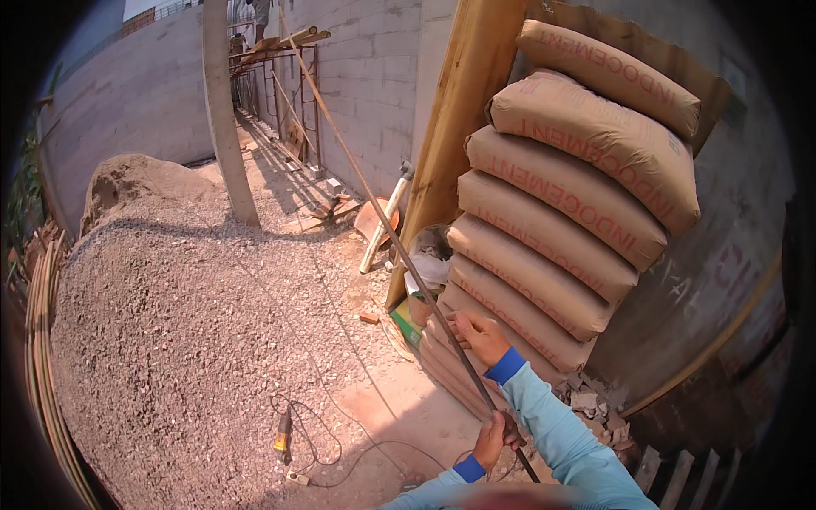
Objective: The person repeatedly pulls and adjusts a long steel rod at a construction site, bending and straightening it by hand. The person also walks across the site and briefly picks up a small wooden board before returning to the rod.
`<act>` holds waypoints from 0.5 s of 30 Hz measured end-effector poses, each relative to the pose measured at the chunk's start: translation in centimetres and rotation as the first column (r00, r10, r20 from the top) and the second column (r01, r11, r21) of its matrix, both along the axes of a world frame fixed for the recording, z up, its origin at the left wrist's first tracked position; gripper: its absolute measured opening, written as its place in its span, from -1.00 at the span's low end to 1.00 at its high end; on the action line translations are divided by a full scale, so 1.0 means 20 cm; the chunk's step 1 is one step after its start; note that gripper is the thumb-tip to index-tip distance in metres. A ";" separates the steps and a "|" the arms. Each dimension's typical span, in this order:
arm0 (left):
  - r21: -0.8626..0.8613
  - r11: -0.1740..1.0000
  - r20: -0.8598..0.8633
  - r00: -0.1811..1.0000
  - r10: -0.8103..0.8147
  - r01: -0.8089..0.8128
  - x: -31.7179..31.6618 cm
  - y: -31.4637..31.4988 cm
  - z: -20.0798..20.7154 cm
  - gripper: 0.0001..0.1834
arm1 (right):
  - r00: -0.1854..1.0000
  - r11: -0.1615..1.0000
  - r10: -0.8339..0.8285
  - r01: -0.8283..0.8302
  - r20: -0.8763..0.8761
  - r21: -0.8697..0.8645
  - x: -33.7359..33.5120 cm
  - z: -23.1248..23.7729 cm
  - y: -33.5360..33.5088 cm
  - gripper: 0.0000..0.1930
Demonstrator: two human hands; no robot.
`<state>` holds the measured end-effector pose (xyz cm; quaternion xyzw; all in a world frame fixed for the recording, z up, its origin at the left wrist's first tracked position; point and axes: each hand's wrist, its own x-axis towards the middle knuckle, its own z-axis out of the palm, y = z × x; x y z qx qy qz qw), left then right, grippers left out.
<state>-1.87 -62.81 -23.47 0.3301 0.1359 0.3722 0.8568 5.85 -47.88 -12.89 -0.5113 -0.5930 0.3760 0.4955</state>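
A long thin brown rod [384,219] slants from the scaffold at the top down to the lower right, passing in front of me. Low on the rod, my left hand [490,440] is closed around it; a dark patch beside those fingers is too shadowed to make out. Higher up, my right hand [483,340] is at the rod's right side, its fingers apart and their tips at the rod, not visibly wrapped round it. Just right of that hand rises a leaning stack of brown paper cement bags [544,229]. The rod's lower end runs out behind my right sleeve.
A big gravel heap [170,314] fills the left. On it lies a yellow-and-black power tool [283,435] with a trailing cord. A concrete post [228,127] stands behind. A wooden board [459,110] borders the bags. A person [260,17] stands on the far scaffold [272,53].
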 end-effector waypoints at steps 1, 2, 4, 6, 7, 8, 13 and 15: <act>-0.012 0.999 -0.011 0.999 0.041 -0.041 -0.05 0.09 0.08 -0.40 | 0.983 0.997 -0.072 0.077 0.169 -0.024 0.08 -0.07 -0.12 -0.54; 0.000 0.995 -0.010 0.995 0.097 -0.097 -0.10 0.21 0.17 -0.40 | 0.956 0.997 -0.063 0.051 0.285 0.051 0.20 -0.12 -0.29 -0.52; 0.010 0.988 0.052 0.987 0.152 -0.153 -0.19 0.46 0.32 -0.44 | 0.999 0.892 -0.039 0.020 -0.033 -0.451 0.37 -0.31 -0.72 -0.46; 0.119 0.970 0.101 0.974 0.202 -0.213 -0.26 0.76 0.46 -0.48 | 1.000 0.659 -0.018 0.022 0.013 -0.752 0.50 -0.51 -1.22 -0.23; 0.119 0.956 0.101 0.961 0.259 -0.270 -0.28 0.92 0.53 -0.51 | 0.992 0.469 -0.118 0.102 0.052 -0.877 0.51 -0.60 -1.44 -0.23; 0.154 0.935 0.135 0.944 0.300 -0.319 -0.31 1.08 0.60 -0.54 | 0.946 0.389 -0.324 0.144 0.011 -0.910 0.45 -0.69 -1.63 -0.34; 0.041 0.946 0.366 0.886 0.285 -0.322 -0.43 1.84 0.87 -0.59 | 0.858 0.632 -0.355 0.514 0.373 -0.580 0.22 -0.73 -1.62 -0.41; 0.077 0.882 0.269 0.861 0.431 -0.465 -0.48 2.02 0.86 -0.42 | 0.862 0.746 -0.496 0.483 0.102 -0.459 0.12 -0.66 -1.31 -0.46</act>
